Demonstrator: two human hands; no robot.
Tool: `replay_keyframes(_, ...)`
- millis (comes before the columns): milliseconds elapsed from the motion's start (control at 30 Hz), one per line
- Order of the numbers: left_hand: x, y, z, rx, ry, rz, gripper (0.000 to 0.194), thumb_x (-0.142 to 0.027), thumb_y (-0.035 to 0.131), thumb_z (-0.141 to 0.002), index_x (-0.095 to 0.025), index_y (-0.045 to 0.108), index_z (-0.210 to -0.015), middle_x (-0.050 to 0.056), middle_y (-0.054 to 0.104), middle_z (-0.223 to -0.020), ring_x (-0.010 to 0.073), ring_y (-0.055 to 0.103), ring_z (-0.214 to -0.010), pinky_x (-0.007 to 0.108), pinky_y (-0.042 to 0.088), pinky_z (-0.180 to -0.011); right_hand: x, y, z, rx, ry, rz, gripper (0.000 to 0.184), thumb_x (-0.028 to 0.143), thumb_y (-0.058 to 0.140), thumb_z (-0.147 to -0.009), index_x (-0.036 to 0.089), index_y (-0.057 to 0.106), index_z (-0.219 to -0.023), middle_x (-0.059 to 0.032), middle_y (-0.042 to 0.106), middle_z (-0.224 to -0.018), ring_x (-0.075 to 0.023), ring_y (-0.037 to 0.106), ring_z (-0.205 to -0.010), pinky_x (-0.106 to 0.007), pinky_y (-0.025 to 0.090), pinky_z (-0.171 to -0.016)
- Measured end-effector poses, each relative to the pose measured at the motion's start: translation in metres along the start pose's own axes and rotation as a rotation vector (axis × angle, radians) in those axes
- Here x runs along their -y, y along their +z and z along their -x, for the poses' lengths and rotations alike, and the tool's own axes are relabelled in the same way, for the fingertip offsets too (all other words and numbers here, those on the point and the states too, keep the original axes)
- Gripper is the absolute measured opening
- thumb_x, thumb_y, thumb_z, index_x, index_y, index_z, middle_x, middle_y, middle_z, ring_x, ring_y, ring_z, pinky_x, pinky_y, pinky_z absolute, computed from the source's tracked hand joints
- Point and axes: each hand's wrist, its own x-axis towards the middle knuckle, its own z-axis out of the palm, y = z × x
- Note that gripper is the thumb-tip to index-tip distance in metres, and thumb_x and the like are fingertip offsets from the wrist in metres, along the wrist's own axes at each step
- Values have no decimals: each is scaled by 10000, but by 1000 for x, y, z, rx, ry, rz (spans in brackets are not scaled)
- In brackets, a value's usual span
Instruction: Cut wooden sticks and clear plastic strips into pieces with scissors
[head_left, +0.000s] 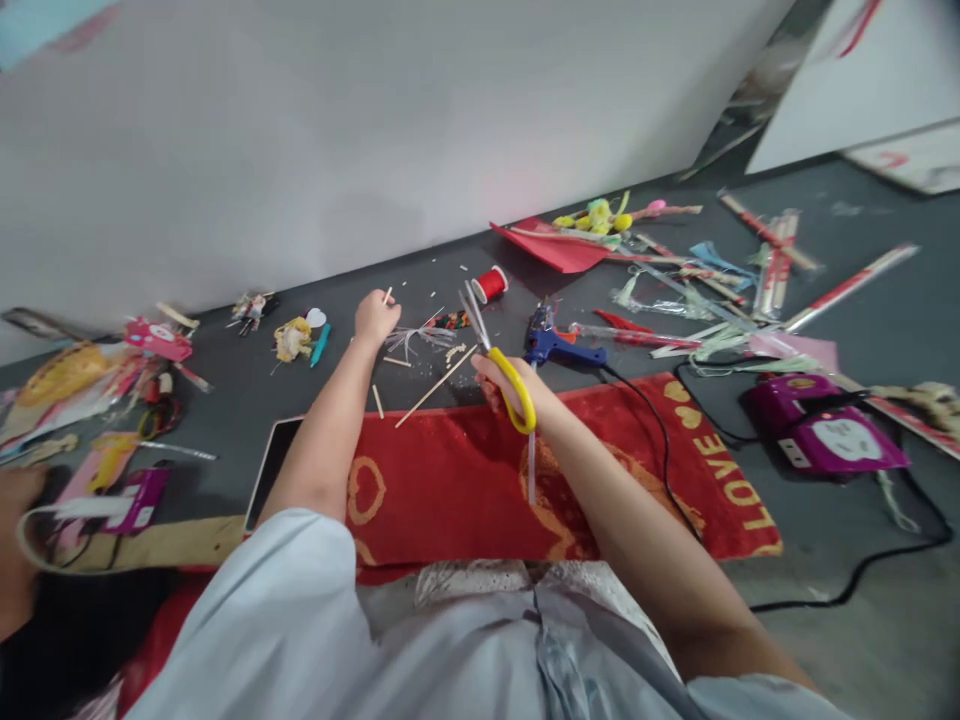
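Observation:
My left hand (377, 320) is closed on a short wooden stick (388, 295), whose pale end pokes out above the fingers. My right hand (510, 383) grips yellow-handled scissors (513, 386), blades pointing up and away from me. Between the hands lie a longer thin stick (435, 387), short cut pieces (378, 401), small pale crumbs and a bundle of clear strips (420, 338). A spool of red thread (490, 284) lies just beyond the scissor tips. To the right of my right hand is a blue hot glue gun (559, 340).
A red towel (442, 480) covers the near table edge, with a tablet-like object (279, 460) partly under my left arm. Purple power strips (829, 430) with black cables sit right and left. Wrapped stick bundles (780, 260) and red paper (555, 248) crowd the right. Another person's arm (19, 540) shows at left.

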Motion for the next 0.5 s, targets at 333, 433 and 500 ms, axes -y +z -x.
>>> replay_keyframes(333,-11,17,-68,-29,17,-56,234,-265,534,-836,-192,680,-1003,99,705,-1055,224,621,-962,312,443,-831,-3,2,-4,58,-6,73,492,679,577,-744,208,472,-643,66,438,-445,-75,400,-395,-226,324,-433)
replay_keyframes(433,-13,21,-75,-15,22,-76,239,-279,546,-832,-195,688,-1004,97,707,-1054,227,626,-953,322,455,-833,-4,1,-6,56,10,64,492,684,567,-746,208,477,-654,66,436,-449,-77,398,-397,-229,327,-432)
replay_keyframes(500,-14,23,-78,-9,23,-97,230,-280,546,-829,-198,695,-984,103,706,-1045,241,632,-954,337,463,-837,-3,0,-5,53,8,71,489,676,566,-752,207,476,-650,63,437,-450,-78,405,-403,-229,328,-437)
